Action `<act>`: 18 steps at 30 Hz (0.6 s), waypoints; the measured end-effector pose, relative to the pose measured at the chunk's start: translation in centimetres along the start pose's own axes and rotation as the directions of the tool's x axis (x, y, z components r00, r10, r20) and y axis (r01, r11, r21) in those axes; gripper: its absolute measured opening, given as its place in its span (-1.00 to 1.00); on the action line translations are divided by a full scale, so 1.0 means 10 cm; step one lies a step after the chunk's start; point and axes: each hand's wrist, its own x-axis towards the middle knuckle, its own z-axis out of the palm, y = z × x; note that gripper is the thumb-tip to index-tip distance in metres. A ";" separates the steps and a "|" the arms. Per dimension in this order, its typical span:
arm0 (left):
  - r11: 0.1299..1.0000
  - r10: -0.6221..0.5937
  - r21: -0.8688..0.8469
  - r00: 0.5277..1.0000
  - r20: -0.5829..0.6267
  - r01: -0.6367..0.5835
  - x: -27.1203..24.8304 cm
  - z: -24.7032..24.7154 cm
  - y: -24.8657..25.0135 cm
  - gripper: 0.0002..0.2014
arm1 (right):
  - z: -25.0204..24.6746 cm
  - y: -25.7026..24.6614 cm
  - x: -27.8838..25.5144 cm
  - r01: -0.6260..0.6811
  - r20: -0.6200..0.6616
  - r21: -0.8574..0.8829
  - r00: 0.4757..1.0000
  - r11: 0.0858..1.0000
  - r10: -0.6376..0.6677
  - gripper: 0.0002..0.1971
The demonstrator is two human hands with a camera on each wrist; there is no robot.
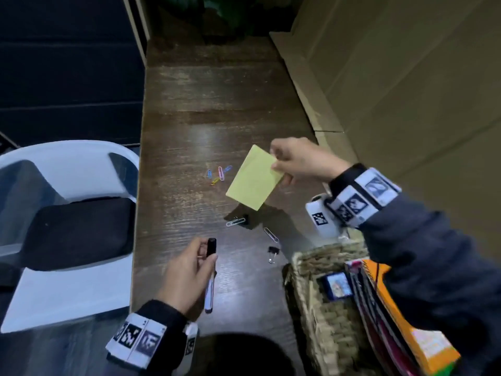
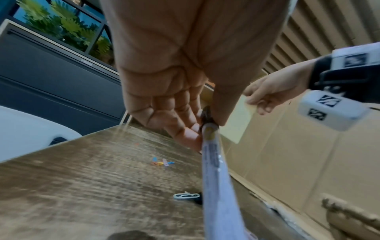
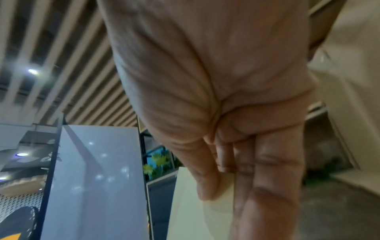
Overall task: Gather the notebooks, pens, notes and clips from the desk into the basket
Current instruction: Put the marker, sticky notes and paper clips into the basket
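the right hand pinches a yellow note pad by one corner between thumb and fingers, lifted above the dark wooden desk. the left hand curls its fingers around a black-capped pen. coloured paper clips, silver clips and a binder clip lie on the desk. notebooks stand in the woven basket near the right arm.

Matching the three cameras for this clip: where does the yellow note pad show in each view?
Head: yellow note pad at centre, lifted above the desk, pinched by the right hand.
Left wrist: pale slab right of centre, under that hand.
Right wrist: pale sheet at bottom centre, below the thumb.
Shared landmark: the right hand.
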 end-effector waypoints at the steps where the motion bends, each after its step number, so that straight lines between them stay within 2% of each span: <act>1: 1.000 0.007 -0.021 1.000 0.000 -0.007 0.01 0.03 0.05 -0.75 | -0.12 0.06 -0.26 0.005 -0.047 -0.017 0.999 1.000 -0.006 -0.97; 5: 0.984 0.035 -0.174 0.999 0.017 -0.032 0.03 0.16 0.36 -0.57 | -0.30 0.38 -1.18 -0.070 -0.118 -0.078 0.991 0.994 0.060 -0.98; 8: 0.969 0.109 -0.232 0.990 0.085 -0.087 0.02 0.25 0.65 -0.59 | -0.17 0.72 -1.59 -0.177 -0.095 -0.161 0.982 0.971 0.163 -0.95; 13: 0.961 0.230 -0.209 0.942 0.243 -0.181 -0.01 0.47 1.14 -0.74 | 0.42 1.21 -1.79 -0.347 0.034 -0.357 0.923 0.868 0.383 -0.75; 16: 0.969 0.226 -0.177 0.900 0.374 -0.170 0.00 0.64 1.36 -0.76 | 0.73 1.35 -1.76 -0.337 0.054 -0.454 0.913 0.825 0.403 -0.75; 18: 0.974 0.224 -0.127 0.879 0.421 -0.188 0.04 0.78 1.47 -0.75 | 0.86 1.39 -1.71 -0.336 0.038 -0.472 0.916 0.815 0.399 -0.71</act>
